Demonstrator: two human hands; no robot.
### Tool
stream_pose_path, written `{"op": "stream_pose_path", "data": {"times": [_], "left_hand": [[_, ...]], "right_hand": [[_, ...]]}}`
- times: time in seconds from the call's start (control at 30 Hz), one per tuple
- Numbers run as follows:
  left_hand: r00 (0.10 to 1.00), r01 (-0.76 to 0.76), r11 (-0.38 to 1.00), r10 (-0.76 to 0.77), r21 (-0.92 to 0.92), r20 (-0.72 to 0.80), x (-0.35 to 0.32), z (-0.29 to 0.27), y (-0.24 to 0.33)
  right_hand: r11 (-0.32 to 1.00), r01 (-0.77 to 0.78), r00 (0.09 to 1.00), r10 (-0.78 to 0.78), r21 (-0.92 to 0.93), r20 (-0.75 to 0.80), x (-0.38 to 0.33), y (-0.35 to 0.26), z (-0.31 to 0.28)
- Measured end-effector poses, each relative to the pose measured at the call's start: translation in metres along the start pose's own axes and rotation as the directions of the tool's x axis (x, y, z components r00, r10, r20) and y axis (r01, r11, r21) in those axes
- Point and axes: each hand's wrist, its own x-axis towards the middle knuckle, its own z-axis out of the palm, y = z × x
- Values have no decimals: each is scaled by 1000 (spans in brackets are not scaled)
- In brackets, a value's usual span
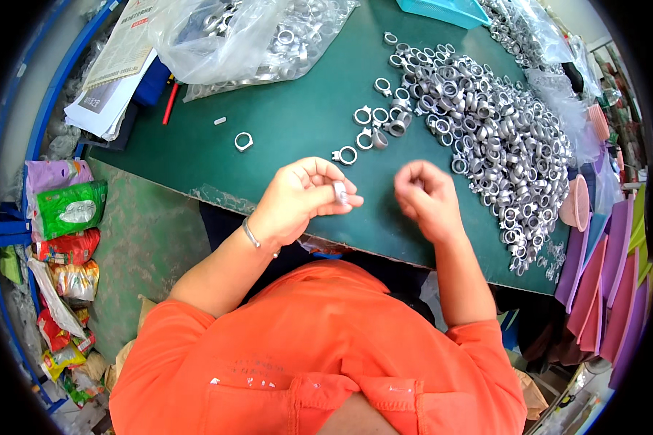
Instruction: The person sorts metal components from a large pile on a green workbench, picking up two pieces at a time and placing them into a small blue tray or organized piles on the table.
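My left hand (297, 199), with a bracelet at the wrist, pinches a small silver metal ring (339, 192) between thumb and fingers over the table's near edge. To its right my right hand (426, 199) is raised with the fingers curled in. It is slightly blurred, and whatever its fingers may hold is hidden. The two hands are apart. Just beyond them lies a loose ring with a small lug (346, 155), at the near end of a few scattered rings. A large heap of similar metal rings (486, 130) spreads over the right side of the green table (283, 123).
A single ring (244, 141) and a small white piece (220, 120) lie at the left. Behind them are a red pen (170, 104), papers (116, 65) and a clear plastic bag of rings (268, 43). A turquoise basket (450, 10) stands at the far edge.
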Motion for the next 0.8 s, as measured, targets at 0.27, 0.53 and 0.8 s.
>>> {"op": "stream_pose_path", "data": {"times": [0.27, 0.53, 0.8], "left_hand": [[986, -118, 993, 114, -25, -122, -2, 8, 0], [994, -24, 995, 34, 97, -107, -4, 2, 3], [993, 116, 963, -121, -243, -6, -10, 7, 8]], "right_hand": [[469, 193, 910, -414, -862, -21, 52, -10, 27], [978, 70, 998, -68, -195, 16, 17, -10, 15], [797, -204, 957, 39, 569, 288, -3, -1, 12]]}}
